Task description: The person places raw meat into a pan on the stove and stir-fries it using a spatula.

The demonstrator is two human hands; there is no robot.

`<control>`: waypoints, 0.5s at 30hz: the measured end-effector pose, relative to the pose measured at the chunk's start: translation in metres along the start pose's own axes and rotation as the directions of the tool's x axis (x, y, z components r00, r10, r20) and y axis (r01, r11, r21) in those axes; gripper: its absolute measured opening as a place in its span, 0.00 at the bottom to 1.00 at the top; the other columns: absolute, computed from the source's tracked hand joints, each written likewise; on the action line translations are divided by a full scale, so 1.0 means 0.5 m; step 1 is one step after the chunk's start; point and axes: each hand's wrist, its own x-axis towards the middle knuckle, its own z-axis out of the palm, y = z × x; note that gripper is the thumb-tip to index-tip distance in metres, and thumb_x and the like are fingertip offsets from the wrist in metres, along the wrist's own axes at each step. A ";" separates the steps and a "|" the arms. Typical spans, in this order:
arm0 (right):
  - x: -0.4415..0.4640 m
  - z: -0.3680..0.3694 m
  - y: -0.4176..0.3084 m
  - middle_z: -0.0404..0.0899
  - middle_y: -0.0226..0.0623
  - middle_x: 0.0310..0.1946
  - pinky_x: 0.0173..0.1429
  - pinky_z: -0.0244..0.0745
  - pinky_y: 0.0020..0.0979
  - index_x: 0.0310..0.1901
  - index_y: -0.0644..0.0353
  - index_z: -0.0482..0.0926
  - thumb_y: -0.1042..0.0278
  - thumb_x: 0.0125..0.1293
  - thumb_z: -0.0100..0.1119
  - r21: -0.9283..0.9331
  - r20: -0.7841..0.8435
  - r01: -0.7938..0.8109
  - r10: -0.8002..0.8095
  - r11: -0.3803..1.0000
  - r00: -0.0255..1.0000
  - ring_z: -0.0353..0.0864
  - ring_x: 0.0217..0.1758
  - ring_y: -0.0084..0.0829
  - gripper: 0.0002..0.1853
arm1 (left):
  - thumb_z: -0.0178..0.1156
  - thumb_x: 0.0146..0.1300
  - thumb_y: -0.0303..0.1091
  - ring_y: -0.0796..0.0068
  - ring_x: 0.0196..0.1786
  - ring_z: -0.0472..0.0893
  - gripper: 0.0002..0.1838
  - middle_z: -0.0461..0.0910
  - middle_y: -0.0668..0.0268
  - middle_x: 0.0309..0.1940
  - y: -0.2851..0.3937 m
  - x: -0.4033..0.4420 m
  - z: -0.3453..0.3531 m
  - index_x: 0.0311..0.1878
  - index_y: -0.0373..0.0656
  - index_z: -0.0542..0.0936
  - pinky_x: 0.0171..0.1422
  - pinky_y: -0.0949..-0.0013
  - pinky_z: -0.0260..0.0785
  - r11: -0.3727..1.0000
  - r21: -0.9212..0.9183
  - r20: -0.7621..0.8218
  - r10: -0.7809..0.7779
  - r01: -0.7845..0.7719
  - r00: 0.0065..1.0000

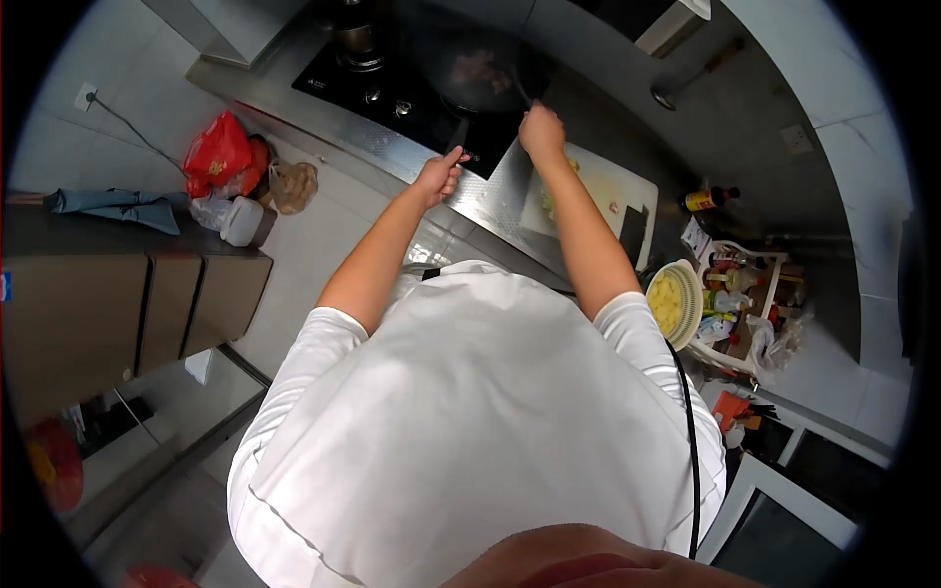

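Over the black gas stove (338, 88) sits a dark wok (446, 83) with pieces of meat (480, 72) in it. My left hand (438, 178) is closed around the wok's handle, at the stove's front edge. My right hand (542, 130) is closed on the handle of a spatula, which reaches into the wok; its far end is hard to make out. Below my right forearm lies a white cutting board (613, 186) with some pale green pieces and a knife (633, 233) on it.
A pot (359, 41) stands on the rear left burner. Right of the board are a colander (694, 294) of yellow pieces, a sauce bottle (711, 199) and a rack (774, 284) of bottles. A ladle (665, 96) hangs on the wall. Bags (221, 152) lie at the left.
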 end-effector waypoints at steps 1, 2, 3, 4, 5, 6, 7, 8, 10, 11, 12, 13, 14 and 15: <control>0.019 0.019 -0.009 0.83 0.53 0.45 0.51 0.81 0.49 0.54 0.61 0.77 0.68 0.67 0.56 -0.047 0.036 0.005 -0.004 0.999 0.999 0.84 0.47 0.54 0.15 | 0.57 0.73 0.54 0.88 0.16 0.49 0.22 0.58 0.80 0.18 0.001 0.001 -0.002 0.53 0.44 0.76 0.18 0.78 0.40 1.000 0.005 0.017 0.004 -0.004 1.000; 0.028 0.038 -0.013 0.82 0.53 0.46 0.51 0.81 0.49 0.54 0.61 0.77 0.68 0.66 0.56 -0.094 0.074 0.009 -0.002 0.996 0.997 0.85 0.47 0.53 0.15 | 0.57 0.73 0.54 0.88 0.16 0.49 0.22 0.58 0.80 0.18 -0.001 0.002 -0.004 0.53 0.44 0.76 0.18 0.78 0.40 1.000 0.010 0.022 -0.001 0.001 1.000; 0.026 0.039 -0.024 0.82 0.53 0.46 0.51 0.81 0.49 0.54 0.61 0.77 0.68 0.66 0.56 -0.096 0.072 -0.003 0.010 0.995 0.997 0.85 0.47 0.53 0.15 | 0.56 0.73 0.54 0.88 0.16 0.50 0.22 0.58 0.79 0.18 -0.001 0.003 -0.006 0.54 0.44 0.76 0.18 0.78 0.41 1.000 -0.016 0.035 -0.003 0.004 0.999; 0.023 0.037 -0.033 0.82 0.52 0.47 0.51 0.81 0.49 0.55 0.60 0.76 0.69 0.66 0.57 -0.124 0.088 0.031 -0.020 0.992 0.996 0.85 0.48 0.53 0.16 | 0.56 0.73 0.53 0.88 0.16 0.50 0.22 0.58 0.79 0.18 0.000 0.004 -0.007 0.55 0.44 0.75 0.18 0.78 0.41 0.999 -0.044 0.052 -0.005 0.007 0.999; 0.019 0.034 -0.040 0.82 0.51 0.48 0.51 0.81 0.49 0.57 0.59 0.76 0.69 0.66 0.57 -0.155 0.105 0.065 -0.048 0.986 0.993 0.85 0.49 0.52 0.18 | 0.54 0.75 0.53 0.88 0.16 0.50 0.21 0.58 0.80 0.19 0.001 0.005 -0.009 0.56 0.46 0.75 0.17 0.80 0.41 0.999 -0.039 0.060 -0.023 0.025 0.998; 0.007 0.016 -0.049 0.82 0.51 0.48 0.51 0.81 0.49 0.57 0.59 0.76 0.69 0.66 0.57 -0.167 0.100 0.053 -0.037 0.985 0.994 0.85 0.49 0.52 0.18 | 0.54 0.75 0.53 0.88 0.16 0.50 0.21 0.58 0.80 0.19 0.003 0.003 -0.011 0.56 0.46 0.75 0.17 0.80 0.41 0.999 -0.037 0.075 -0.030 0.033 0.997; -0.011 -0.011 -0.059 0.82 0.50 0.48 0.51 0.81 0.49 0.58 0.58 0.76 0.69 0.66 0.57 -0.179 0.110 0.085 -0.066 0.980 0.992 0.84 0.49 0.52 0.19 | 0.54 0.75 0.54 0.88 0.16 0.51 0.21 0.58 0.80 0.19 0.007 0.002 -0.013 0.56 0.46 0.74 0.17 0.80 0.41 0.999 -0.034 0.085 -0.032 0.035 0.996; -0.030 -0.030 -0.063 0.82 0.48 0.48 0.52 0.81 0.49 0.59 0.58 0.76 0.70 0.66 0.57 -0.191 0.126 0.117 -0.094 0.975 0.988 0.84 0.49 0.52 0.19 | 0.54 0.75 0.54 0.89 0.16 0.51 0.21 0.58 0.79 0.19 0.009 0.002 -0.016 0.57 0.46 0.74 0.17 0.80 0.41 0.999 -0.032 0.093 -0.038 0.042 0.995; -0.061 -0.050 -0.046 0.82 0.47 0.48 0.51 0.80 0.49 0.61 0.56 0.76 0.69 0.67 0.56 -0.185 0.065 0.103 -0.092 0.977 0.994 0.84 0.48 0.52 0.20 | 0.54 0.75 0.53 0.89 0.16 0.51 0.21 0.58 0.79 0.19 0.008 0.005 -0.028 0.57 0.46 0.74 0.17 0.80 0.41 0.996 -0.060 0.117 -0.058 0.065 0.991; -0.080 -0.060 -0.038 0.82 0.47 0.47 0.50 0.80 0.49 0.61 0.56 0.77 0.69 0.67 0.56 -0.166 0.023 0.081 -0.078 0.983 0.997 0.84 0.47 0.51 0.20 | 0.54 0.75 0.53 0.89 0.16 0.51 0.21 0.59 0.79 0.19 0.007 0.003 -0.032 0.57 0.46 0.74 0.17 0.80 0.42 0.994 -0.088 0.115 -0.052 0.062 0.992; -0.096 -0.070 -0.034 0.82 0.47 0.47 0.49 0.80 0.48 0.60 0.55 0.77 0.68 0.67 0.57 -0.146 -0.023 0.059 -0.063 0.988 0.998 0.84 0.46 0.51 0.19 | 0.54 0.75 0.53 0.89 0.16 0.52 0.21 0.59 0.79 0.20 0.012 0.005 -0.036 0.57 0.45 0.74 0.17 0.80 0.42 0.992 -0.113 0.112 -0.044 0.057 0.993; -0.114 -0.090 -0.040 0.82 0.47 0.47 0.49 0.80 0.48 0.60 0.55 0.77 0.68 0.67 0.57 -0.154 -0.025 0.044 -0.049 0.987 0.998 0.84 0.46 0.51 0.19 | 0.54 0.75 0.52 0.88 0.16 0.52 0.21 0.59 0.79 0.20 0.014 0.009 -0.042 0.57 0.45 0.74 0.17 0.80 0.42 0.993 -0.104 0.124 -0.049 0.063 0.991; -0.132 -0.112 -0.044 0.82 0.47 0.46 0.48 0.80 0.48 0.60 0.55 0.78 0.67 0.67 0.57 -0.181 -0.030 0.033 -0.039 0.983 0.999 0.84 0.46 0.50 0.19 | 0.54 0.75 0.52 0.88 0.16 0.52 0.21 0.59 0.79 0.20 0.015 0.013 -0.049 0.57 0.45 0.74 0.17 0.80 0.42 0.992 -0.099 0.135 -0.063 0.077 0.989; -0.145 -0.130 -0.054 0.82 0.48 0.46 0.46 0.80 0.48 0.60 0.54 0.78 0.66 0.67 0.58 -0.208 -0.034 0.022 -0.030 0.978 0.999 0.84 0.45 0.50 0.19 | 0.54 0.75 0.52 0.88 0.16 0.52 0.21 0.59 0.79 0.20 0.019 0.010 -0.052 0.57 0.45 0.74 0.17 0.80 0.42 0.994 -0.082 0.133 -0.064 0.075 0.989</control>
